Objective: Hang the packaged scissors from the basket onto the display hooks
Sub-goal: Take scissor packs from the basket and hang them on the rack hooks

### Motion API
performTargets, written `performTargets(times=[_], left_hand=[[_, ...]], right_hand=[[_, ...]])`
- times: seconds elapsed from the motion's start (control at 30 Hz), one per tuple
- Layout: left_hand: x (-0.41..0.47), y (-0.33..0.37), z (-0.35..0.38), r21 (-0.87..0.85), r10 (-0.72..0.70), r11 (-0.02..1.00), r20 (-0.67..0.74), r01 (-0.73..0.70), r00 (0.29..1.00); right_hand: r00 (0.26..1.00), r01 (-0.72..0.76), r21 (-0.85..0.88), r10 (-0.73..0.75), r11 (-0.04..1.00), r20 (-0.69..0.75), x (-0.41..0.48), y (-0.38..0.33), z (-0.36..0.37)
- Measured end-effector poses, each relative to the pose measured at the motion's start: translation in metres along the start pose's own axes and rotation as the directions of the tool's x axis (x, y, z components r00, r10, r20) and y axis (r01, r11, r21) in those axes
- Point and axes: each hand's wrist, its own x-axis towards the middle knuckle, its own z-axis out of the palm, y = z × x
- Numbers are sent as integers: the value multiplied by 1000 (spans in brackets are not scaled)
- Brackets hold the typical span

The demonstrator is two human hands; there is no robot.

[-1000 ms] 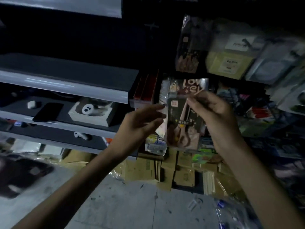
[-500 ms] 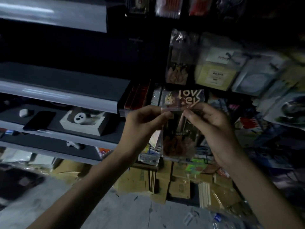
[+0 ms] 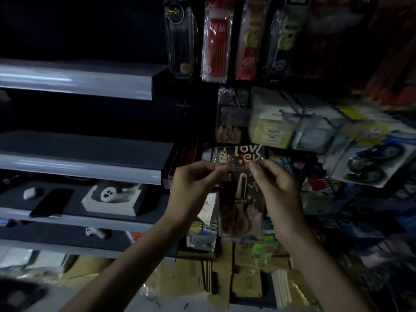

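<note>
Both hands raised | left hand [image 3: 193, 183], right hand [image 3: 278, 185] fingers pinch scissors pack [image 3: 242, 199] top corners

Dim shop: grey shelves [image 3: 78, 163] w/ phone [image 3: 51, 202] & earbud box [image 3: 112, 199] on them, hung packets [image 3: 213, 41] right of shelves, cardboard boxes [image 3: 177, 275] below shelves, pale floor [image 3: 157, 306] beneath.

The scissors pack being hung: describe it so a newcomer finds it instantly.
Right of the grey shelves, hanging packs crowd the display. In front of them, the left hand and right hand pinch the top of one clear scissors pack. Unlike its neighbours, it is held, and its dark header shows a cartoon mug and pale "lov" lettering.
</note>
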Motion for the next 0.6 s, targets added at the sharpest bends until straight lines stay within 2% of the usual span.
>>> performTargets(times=[0.27, 0.43, 0.6], left_hand=[[29, -2, 10, -27, -38, 999, 9, 38, 999], [46, -4, 8, 24, -90, 996, 50, 89, 995], [69, 6, -10, 88, -83, 993, 11, 82, 996]], right_hand=[[986, 10, 9, -8, 1000, -169, 17, 4, -1], [977, 20, -34, -26, 999, -211, 35, 16, -1], [962, 19, 16, -14, 1000, -274, 50, 26, 5]])
